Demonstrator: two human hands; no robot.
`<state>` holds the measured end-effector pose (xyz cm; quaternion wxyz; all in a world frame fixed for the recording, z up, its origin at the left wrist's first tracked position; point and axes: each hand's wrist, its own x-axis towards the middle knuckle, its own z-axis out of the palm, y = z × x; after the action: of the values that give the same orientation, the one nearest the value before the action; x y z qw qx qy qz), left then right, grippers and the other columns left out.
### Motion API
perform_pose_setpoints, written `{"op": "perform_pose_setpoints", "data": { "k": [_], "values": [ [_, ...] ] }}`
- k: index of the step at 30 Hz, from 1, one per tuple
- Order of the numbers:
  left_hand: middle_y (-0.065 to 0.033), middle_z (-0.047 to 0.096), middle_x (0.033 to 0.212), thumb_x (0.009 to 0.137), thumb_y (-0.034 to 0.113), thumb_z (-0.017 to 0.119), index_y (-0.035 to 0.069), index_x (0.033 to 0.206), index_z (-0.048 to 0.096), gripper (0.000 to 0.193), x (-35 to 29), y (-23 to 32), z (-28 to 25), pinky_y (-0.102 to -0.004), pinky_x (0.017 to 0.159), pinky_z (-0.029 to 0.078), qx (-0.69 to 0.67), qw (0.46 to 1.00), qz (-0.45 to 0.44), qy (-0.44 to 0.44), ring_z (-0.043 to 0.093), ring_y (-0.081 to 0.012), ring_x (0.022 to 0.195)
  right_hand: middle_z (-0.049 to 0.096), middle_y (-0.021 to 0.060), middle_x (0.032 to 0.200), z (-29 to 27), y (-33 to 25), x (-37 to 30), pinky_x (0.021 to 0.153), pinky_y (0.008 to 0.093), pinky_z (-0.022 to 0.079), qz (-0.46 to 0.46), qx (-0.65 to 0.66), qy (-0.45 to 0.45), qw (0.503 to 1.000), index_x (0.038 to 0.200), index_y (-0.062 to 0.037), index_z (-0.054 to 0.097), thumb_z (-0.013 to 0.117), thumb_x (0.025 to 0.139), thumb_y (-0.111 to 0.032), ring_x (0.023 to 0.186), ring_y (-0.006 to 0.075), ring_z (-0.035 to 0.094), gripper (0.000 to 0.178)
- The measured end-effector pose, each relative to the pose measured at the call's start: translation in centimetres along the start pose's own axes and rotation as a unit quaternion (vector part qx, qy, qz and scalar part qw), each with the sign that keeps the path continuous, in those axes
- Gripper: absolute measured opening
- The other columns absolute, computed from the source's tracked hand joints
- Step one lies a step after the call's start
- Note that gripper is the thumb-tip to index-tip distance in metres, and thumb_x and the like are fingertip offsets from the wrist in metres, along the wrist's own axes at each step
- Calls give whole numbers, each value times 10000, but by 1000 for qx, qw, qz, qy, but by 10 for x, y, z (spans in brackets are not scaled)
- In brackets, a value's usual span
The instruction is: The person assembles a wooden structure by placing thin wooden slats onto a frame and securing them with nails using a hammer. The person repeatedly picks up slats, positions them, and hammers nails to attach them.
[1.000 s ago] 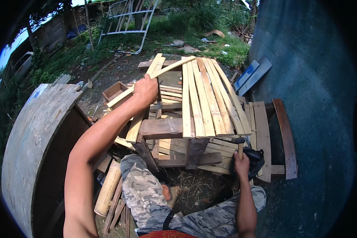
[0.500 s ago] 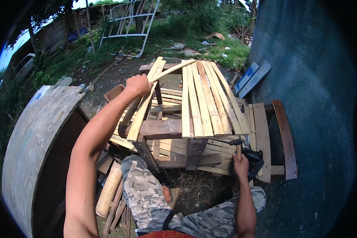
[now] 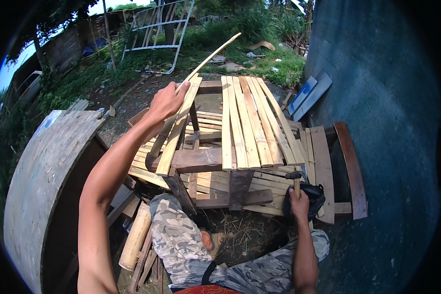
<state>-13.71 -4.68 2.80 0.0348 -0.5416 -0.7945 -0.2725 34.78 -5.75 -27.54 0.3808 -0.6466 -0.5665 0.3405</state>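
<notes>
Loose slat (image 3: 213, 55) gripped near its lower end by left hand (image 3: 167, 102), curled tight; slat slanted upward past far end of wooden frame (image 3: 196, 159). Left fingertips mostly hidden, exact pinch cannot be told. Hammer (image 3: 296, 183) clenched in right hand (image 3: 299, 205), head up, by black bag (image 3: 315, 201). Slat row (image 3: 250, 127) laid across frame's right side; single strip (image 3: 171, 147) laid at left.

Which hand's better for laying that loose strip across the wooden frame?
Probably the left hand: it holds the strip near the gap in the frame. The right hand is farther away, gripping a hammer.
</notes>
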Motion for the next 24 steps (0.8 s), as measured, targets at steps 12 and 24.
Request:
{"op": "perform_pose_setpoints", "data": {
  "k": [12, 24],
  "values": [
    [-121, 586, 1295, 954, 110, 577, 66, 1228, 514, 285, 38, 18, 15, -413, 1030, 524, 126, 793, 578, 146, 578, -306, 1260, 502, -2, 589, -12, -11, -2, 365, 299, 391, 47, 96, -15, 994, 855, -49, 574, 658, 1005, -339, 417, 121, 488, 338],
    [-138, 618, 1086, 886, 142, 634, 46, 994, 662, 147, 41, 10, 77, -424, 809, 565, 86, 897, 433, -9, 671, -328, 975, 566, 72, 582, -18, -6, -7, 407, 353, 447, 47, 66, 11, 997, 871, -4, 614, 664, 979, -359, 426, 187, 574, 374]
  ]
}}
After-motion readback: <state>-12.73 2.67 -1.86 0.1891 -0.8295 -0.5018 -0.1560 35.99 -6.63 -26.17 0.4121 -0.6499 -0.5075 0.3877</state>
